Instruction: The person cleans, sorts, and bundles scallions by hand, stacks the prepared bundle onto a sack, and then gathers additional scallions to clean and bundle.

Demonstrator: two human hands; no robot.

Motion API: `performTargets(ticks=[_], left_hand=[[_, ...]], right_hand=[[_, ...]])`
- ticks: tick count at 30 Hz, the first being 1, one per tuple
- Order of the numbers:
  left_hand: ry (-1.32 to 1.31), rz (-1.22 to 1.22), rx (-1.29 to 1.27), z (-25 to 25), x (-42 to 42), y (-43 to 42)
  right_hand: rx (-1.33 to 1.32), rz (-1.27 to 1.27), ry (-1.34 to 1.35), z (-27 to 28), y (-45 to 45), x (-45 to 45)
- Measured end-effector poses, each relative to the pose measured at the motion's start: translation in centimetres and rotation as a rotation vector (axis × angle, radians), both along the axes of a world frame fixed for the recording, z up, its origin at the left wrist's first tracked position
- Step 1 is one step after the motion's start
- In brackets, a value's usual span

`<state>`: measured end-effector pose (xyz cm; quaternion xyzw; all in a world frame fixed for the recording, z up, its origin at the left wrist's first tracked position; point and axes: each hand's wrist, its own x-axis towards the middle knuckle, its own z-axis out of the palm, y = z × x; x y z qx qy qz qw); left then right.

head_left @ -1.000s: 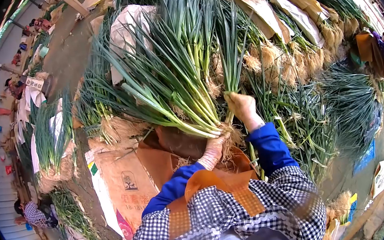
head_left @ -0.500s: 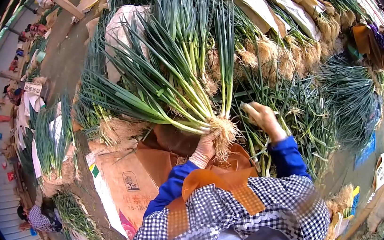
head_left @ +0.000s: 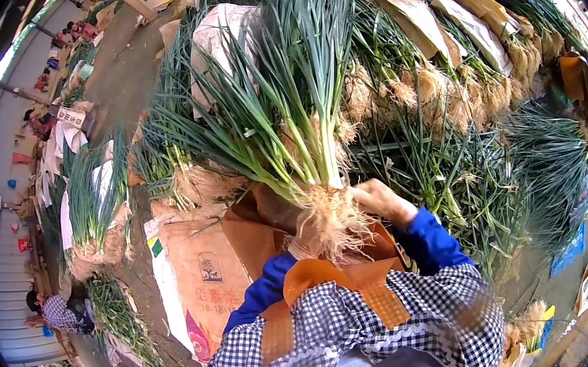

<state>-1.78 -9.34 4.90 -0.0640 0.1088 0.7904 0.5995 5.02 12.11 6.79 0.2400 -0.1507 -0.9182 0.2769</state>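
A large bunch of green onions [head_left: 321,151] stands in front of me, its leaves fanned up and away and its pale roots [head_left: 331,223] toward my apron. Under the roots, my left hand [head_left: 305,243] grips the base of the bunch from the left; the roots cover most of its fingers. My right hand [head_left: 381,199] is closed against the right side of the bunch, just where stalks meet roots, and its fingertips are partly hidden there. Beneath the bunch lies the brown apron [head_left: 251,224] on my lap.
Loose green onion leaves [head_left: 447,188] are heaped at my right. Beyond lie more bundles with roots [head_left: 428,88] and paper sheets [head_left: 410,22]. A printed sack [head_left: 198,267] is on the left floor. Farther left, another person [head_left: 62,315] sits beside a leaf pile [head_left: 124,319].
My right hand has moved left from beside the bunch to its base. The bunch stands more gathered, with roots turned toward me. The whole view has shifted slightly.
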Motion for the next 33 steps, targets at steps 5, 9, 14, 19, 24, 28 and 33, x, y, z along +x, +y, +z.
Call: performTargets(ticks=[5, 9, 14, 19, 24, 28, 33], left_hand=[[0.04, 0.029, -0.098, 1.0, -0.2, -0.8], [0.071, 0.035, -0.146, 0.8, -0.4, -0.7], [0.091, 0.046, -0.188, 0.9, -0.1, -1.0], [0.124, 0.1, -0.296, 1.1, 0.2, -0.6], [0.401, 0.007, -0.457, 2.3, 0.9, 0.7], [0.658, -0.032, -0.542, -3.4, 1.8, 2.5], [1.577, -0.699, -0.721, 4.7, 0.9, 2.7]], right_hand=[[1.89, 0.13, 0.429, 2.5, 4.4, 8.4], [2.939, 1.002, 0.288, -1.3, 7.5, 7.5], [2.06, -0.218, 0.312, 5.4, -0.2, -4.4], [1.912, -0.312, 0.508, 2.5, -0.4, -6.0], [1.354, -0.279, 0.728, 2.8, -3.7, -3.7], [2.023, -0.037, 0.774, 1.9, -6.1, -3.2], [1.712, -0.048, 0.621, 1.9, -4.6, -2.3]])
